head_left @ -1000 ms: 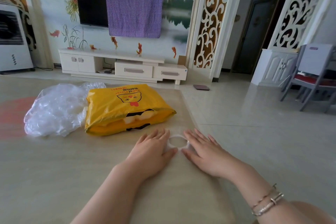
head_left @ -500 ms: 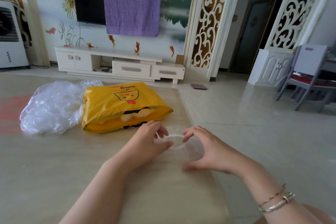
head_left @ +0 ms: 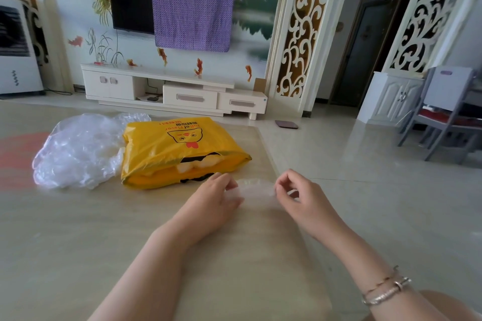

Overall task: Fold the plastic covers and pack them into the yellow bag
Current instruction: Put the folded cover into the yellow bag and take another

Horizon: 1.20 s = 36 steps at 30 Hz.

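Plastic covers [head_left: 78, 150], clear and crumpled in a loose heap, lie at the far left of the desk [head_left: 65, 229], touching the left edge of the yellow bag [head_left: 177, 151]. That bag lies flat just right of the heap, its printed face upward and its mouth turned toward the person, with white material visible inside the opening. Directly in front of the bag's mouth, the left hand [head_left: 211, 203] has its fingers curled, pinching the left edge of a single clear cover [head_left: 257, 190]. This cover is stretched between both hands, near the right edge of the desk; whether it rests on the surface or is raised cannot be told. The right hand [head_left: 300, 198] pinches the opposite edge with bent fingers. Bracelets [head_left: 386, 289] sit on the right wrist. Further right, beyond the desk, a grey chair [head_left: 443, 117] stands on the tiled floor [head_left: 365, 164].
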{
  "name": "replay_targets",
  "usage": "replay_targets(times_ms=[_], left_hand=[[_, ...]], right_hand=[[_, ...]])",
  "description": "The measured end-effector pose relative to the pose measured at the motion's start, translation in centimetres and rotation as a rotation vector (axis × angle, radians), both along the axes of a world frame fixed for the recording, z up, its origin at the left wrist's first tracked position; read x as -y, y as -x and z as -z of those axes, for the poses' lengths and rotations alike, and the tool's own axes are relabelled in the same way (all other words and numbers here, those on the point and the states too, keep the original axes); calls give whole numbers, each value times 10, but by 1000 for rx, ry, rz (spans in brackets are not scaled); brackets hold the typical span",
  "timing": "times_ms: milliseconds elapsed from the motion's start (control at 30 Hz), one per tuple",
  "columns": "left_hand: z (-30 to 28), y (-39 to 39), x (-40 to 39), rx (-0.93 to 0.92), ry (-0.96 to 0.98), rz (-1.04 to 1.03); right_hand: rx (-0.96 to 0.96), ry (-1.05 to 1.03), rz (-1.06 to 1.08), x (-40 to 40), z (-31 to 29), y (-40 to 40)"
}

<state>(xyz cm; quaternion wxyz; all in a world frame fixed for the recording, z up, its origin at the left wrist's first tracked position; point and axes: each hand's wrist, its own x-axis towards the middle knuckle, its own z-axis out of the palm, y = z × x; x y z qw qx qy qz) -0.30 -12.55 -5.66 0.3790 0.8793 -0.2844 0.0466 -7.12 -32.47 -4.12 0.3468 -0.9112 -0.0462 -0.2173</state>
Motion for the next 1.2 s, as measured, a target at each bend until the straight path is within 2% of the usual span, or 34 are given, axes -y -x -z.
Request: replay_targets(times_ms=[67,133,233,400,467,567,767,967,1133,1200], left_hand=[[-1,-3,0,-4,55,-48],[-1,-4,0,-24,65,-72],[1,-6,-1,-36,80,-98],[2,-7,-1,-80,147,-164],[2,-8,0,-118,163,-204],[3,-10,2,-126,167,-272],[1,-8,14,-59,-17,-409],[2,-11,17,27,-165,-454],[5,-11,8,80,-231,-499],[8,-15,4,21,-186,-495]], right_hand=[[-80,-13,-21,-2,-1,-3],[-199,78,-26,-2,3,-5],[-201,188,-17,-4,7,-9],[-270,-131,61,6,6,-23],[-306,-149,120,8,5,-28],[-288,-102,237,5,6,-32],[-267,138,410,-7,11,-34],[-296,363,437,-13,11,-37],[-396,418,514,-5,12,-37],[-441,363,484,-4,9,-36]])
